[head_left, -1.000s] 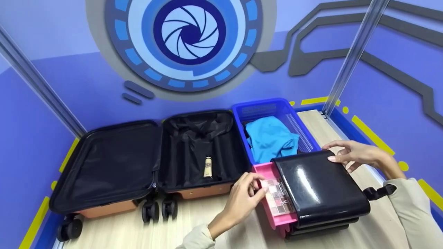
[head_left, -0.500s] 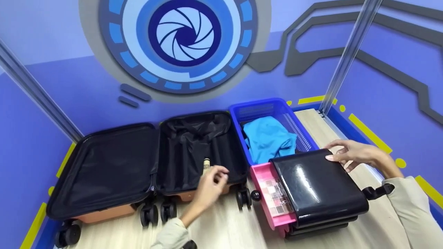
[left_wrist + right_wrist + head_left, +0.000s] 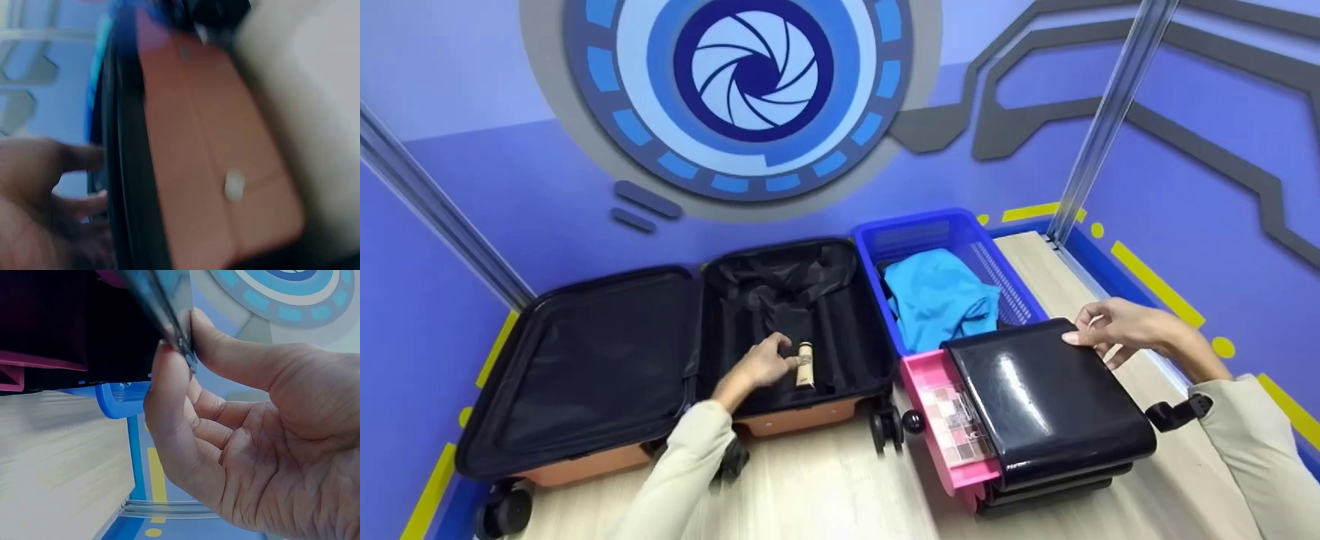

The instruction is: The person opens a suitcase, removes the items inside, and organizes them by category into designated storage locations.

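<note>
My left hand [image 3: 761, 364] is over the right half of the open black-lined suitcase [image 3: 720, 315], just left of a small cream-coloured tube [image 3: 805, 367] with a dark end. Its fingers are loosely bent and apart, with nothing visible between them; the left wrist view is blurred. My right hand [image 3: 1125, 330] pinches the back right edge of a glossy black drawer organizer [image 3: 1050, 405], thumb on top and index finger beneath, as the right wrist view shows. The organizer's pink drawer [image 3: 924, 367] is pulled out to the left, with an eyeshadow palette [image 3: 956, 427] lying in it.
A blue plastic basket [image 3: 874, 236] holding a bright blue cloth [image 3: 937, 300] stands behind the organizer. Suitcase wheels [image 3: 887, 426] stick out at the front, one close to the drawer's black knob [image 3: 913, 421]. Blue panels [image 3: 472, 187] enclose the back and sides.
My left hand has left the palette in the drawer and moved left, past the tube, into the suitcase. My right hand has kept its grip on the organizer's edge.
</note>
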`<state>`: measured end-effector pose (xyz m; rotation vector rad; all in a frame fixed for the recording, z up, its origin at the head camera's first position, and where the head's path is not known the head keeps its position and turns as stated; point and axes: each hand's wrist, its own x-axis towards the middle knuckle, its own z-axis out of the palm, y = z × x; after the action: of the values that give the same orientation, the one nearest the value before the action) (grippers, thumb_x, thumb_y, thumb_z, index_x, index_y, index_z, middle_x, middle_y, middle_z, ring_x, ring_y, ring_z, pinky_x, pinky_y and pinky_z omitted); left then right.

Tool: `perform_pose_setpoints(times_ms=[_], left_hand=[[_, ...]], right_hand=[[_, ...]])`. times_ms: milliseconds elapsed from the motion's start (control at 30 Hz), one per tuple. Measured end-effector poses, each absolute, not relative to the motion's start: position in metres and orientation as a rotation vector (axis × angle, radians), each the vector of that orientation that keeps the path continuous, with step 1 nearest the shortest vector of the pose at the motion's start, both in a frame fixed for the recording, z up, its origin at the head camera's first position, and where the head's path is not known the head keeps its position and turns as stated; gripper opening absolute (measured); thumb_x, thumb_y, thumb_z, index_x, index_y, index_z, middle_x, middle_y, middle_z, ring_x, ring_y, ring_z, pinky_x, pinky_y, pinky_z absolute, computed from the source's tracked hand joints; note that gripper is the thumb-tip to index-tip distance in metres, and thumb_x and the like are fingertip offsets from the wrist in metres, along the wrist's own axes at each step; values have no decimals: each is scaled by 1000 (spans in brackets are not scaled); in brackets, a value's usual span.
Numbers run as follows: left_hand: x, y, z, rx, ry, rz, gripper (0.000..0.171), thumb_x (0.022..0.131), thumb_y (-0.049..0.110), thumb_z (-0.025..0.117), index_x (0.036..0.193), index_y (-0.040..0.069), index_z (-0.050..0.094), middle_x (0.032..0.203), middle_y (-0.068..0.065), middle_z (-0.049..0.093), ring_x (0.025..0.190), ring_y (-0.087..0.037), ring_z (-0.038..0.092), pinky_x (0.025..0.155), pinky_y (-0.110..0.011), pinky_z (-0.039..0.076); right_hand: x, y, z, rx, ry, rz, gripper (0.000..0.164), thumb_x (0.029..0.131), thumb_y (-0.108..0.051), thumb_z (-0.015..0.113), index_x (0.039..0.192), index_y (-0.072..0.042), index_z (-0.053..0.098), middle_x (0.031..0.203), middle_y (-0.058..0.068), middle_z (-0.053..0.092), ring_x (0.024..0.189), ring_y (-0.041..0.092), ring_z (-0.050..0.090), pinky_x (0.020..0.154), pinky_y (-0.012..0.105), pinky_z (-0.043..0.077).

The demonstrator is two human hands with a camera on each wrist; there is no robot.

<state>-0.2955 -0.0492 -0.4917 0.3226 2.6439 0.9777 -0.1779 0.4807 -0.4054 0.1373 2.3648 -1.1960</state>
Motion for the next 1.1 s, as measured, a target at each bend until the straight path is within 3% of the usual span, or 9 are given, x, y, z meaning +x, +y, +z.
perform_pose_setpoints(times_ms=[133,300,367,500,600,700,833,967,1100], left_hand=[[-314,-50,-503,396,2490,943,54,101,17,67,152,10,49,134,-29,61,88,-34,69,72,-49,63],[-326,-48,-524,485,2431,813,59,101,13,65,157,18,47,143,-27,51,92,-35,66,63,-46,63],[-328,-48,-530,500,2456,725,56,100,13,67,154,19,52,149,-26,47,97,-38,66,58,-42,63],[-330,-50,-535,483,2487,617,40,95,13,74,135,15,65,120,-18,62,83,-31,68,52,-38,60],[-330,-51,-535,453,2481,617,29,92,14,80,119,11,68,96,-10,65,71,-25,68,52,-37,61],[-329,-50,-536,406,2504,666,21,90,15,82,105,8,69,87,-6,64,65,-23,69,52,-35,61],[-329,-48,-538,272,2553,801,13,89,5,79,90,5,67,82,-12,66,60,-30,74,51,-36,61],[-341,-52,-559,303,2634,942,27,81,-2,80,89,7,56,82,-20,64,54,-32,71,44,-33,57],[-340,-53,-553,279,2670,1164,48,76,0,86,104,6,48,85,-25,67,53,-31,69,43,-33,56]], right_hand=[[-176,481,-406,129,2349,-1203,28,101,-21,71,102,-1,52,75,1,53,72,11,55,61,29,59],[-178,480,-406,116,2339,-1201,27,102,-21,69,102,0,52,76,2,53,69,12,55,61,30,60],[-179,479,-407,116,2343,-1196,28,102,-22,70,103,0,53,76,3,54,68,12,57,61,30,60],[-179,476,-409,102,2342,-1200,28,102,-23,70,103,0,54,78,3,54,67,12,58,62,30,60],[-178,476,-410,96,2331,-1209,27,103,-23,69,102,0,54,78,2,55,68,12,58,62,30,60],[-177,477,-410,102,2329,-1212,26,103,-22,68,101,0,53,77,2,55,67,11,58,61,30,60],[-177,478,-410,111,2346,-1204,28,103,-23,68,103,0,53,78,2,55,67,12,58,62,30,60],[-177,479,-412,116,2355,-1196,29,103,-23,68,104,1,53,78,3,55,66,13,58,62,30,60],[-177,479,-413,121,2346,-1194,27,103,-23,68,102,0,54,78,2,55,65,12,58,61,29,60]])
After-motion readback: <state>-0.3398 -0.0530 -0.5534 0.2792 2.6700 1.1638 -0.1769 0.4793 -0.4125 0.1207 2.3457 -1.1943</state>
